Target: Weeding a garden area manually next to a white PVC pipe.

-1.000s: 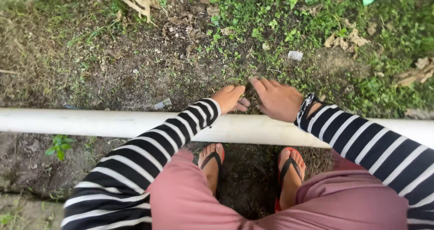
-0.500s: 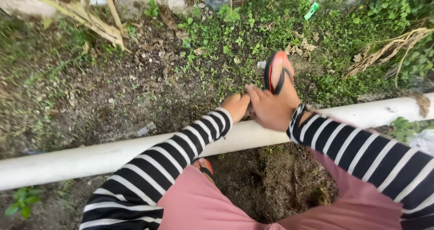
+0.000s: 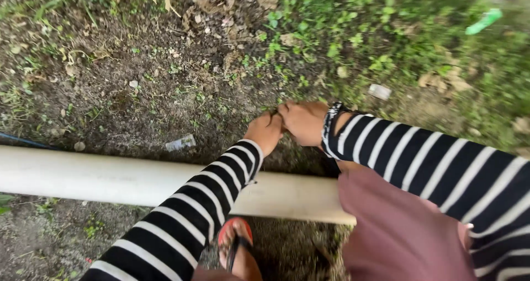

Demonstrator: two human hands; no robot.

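Observation:
My left hand [image 3: 265, 131] and my right hand [image 3: 303, 121] meet just beyond a thick white pipe [image 3: 110, 179] that lies across the ground. Both have curled fingers, and their fingertips touch over the dark soil [image 3: 165, 99]. The blur hides whether anything small is pinched between them. A beaded band [image 3: 330, 123] circles my right wrist. Both arms wear black-and-white striped sleeves. My pink-clad right knee [image 3: 397, 226] reaches over the pipe. On the near side stands my left foot in a red-and-black sandal [image 3: 234, 250].
Bare soil with pebbles and dry leaves spreads to the left beyond the pipe. Low green weeds [image 3: 386, 43] grow at the upper right. Bits of litter lie around: a pale scrap [image 3: 180, 143], a white piece [image 3: 380, 91], a green piece [image 3: 484, 20].
My hands have lifted off the soil and drawn together with fingers curled. My right foot swung up over the pipe; now my right knee lies over it. The view shifted left.

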